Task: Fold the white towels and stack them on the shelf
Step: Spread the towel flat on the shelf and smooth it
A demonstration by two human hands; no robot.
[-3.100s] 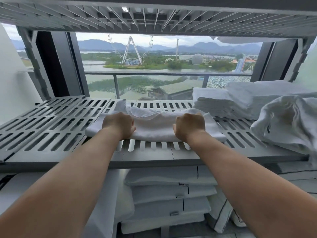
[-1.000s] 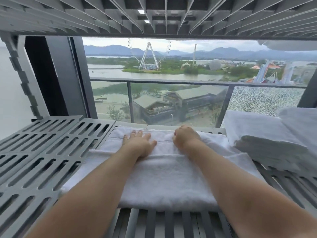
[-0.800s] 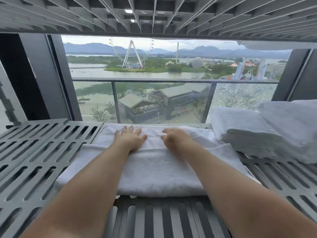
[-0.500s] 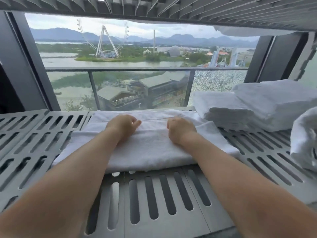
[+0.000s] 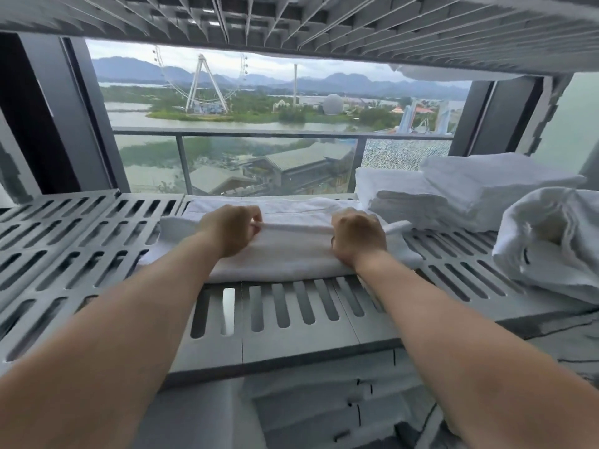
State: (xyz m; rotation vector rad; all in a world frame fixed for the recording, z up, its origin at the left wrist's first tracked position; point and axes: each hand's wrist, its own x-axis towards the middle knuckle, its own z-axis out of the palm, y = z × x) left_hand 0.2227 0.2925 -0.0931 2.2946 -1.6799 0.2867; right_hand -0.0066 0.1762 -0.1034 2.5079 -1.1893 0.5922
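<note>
Fingers (image 5: 255,218) of the left hand (image 5: 230,231), flat 1 second ago, now curl like the right hand (image 5: 358,236), both pinching the white towel (image 5: 291,254) along its ridge; another fold probably follows.

A partly folded white terry towel (image 5: 291,251) lies mid-shelf toward the back edge of the grey slotted plastic shelf (image 5: 285,312). The left hand (image 5: 231,230) and right hand (image 5: 358,236) each grip its raised fold with curled fingers. A stack of folded white towels (image 5: 470,192) fills the back right corner, and a crumpled white towel (image 5: 551,234) sits at the right edge.
</note>
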